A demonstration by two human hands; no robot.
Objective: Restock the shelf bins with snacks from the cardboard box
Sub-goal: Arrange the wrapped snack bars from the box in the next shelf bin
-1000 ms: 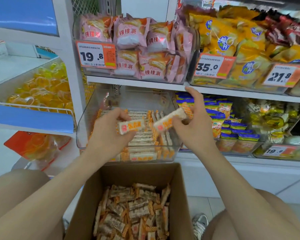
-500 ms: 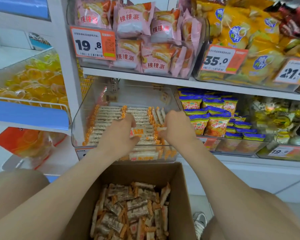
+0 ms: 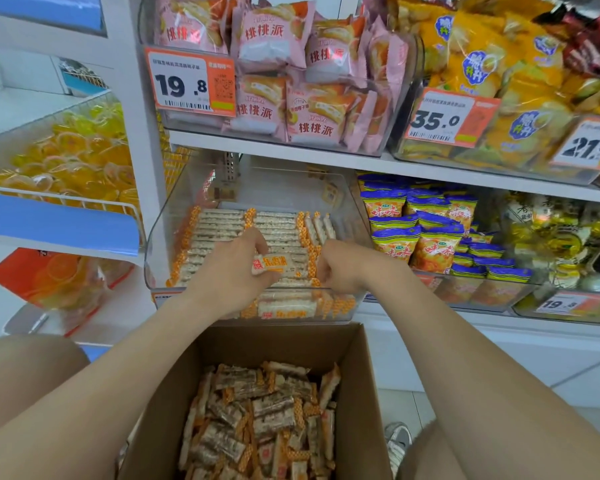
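Reaching into the bin point(image 3: 160, 237) on the lower shelf, we have both hands over the rows of bars point(image 3: 222, 223) laid flat in it. Our left hand point(image 3: 227, 275) pinches one bar point(image 3: 274, 266), label up, just above the front rows. Our right hand point(image 3: 340, 268) sits beside it with a small gap between the two, fingers curled down at the orange ends of the rows on the bin's right side. Whether it grips anything we cannot tell; the fingers hide it. The box point(image 3: 371, 375) stands open below the bin, between our knees, with loose bars point(image 3: 257, 417) piled inside. Above the bin are pink packs point(image 3: 274, 39) and a 19.8 tag point(image 3: 191, 83). Blue-yellow bags point(image 3: 395, 237) sit right of the bin, yellow cups point(image 3: 66, 150) left.
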